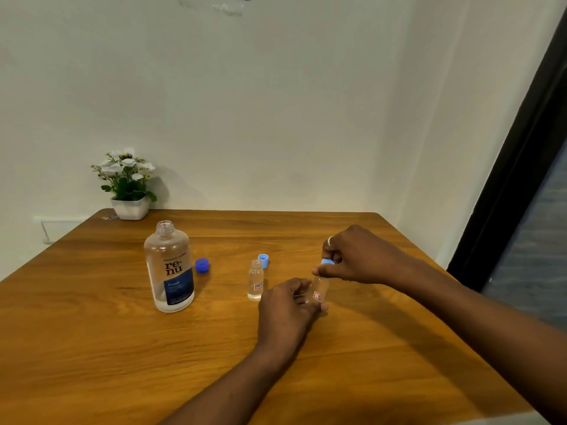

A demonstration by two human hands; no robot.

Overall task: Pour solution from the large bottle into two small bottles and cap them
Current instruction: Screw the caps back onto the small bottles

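The large clear bottle with a blue label stands uncapped at centre left of the wooden table. Its dark blue cap lies just to its right. One small clear bottle stands open, and a light blue cap lies behind it. My left hand grips the lower body of a second small bottle. My right hand pinches a light blue cap sitting on top of that bottle.
A white pot of white flowers stands at the table's back left corner against the wall. A dark door frame runs along the right side.
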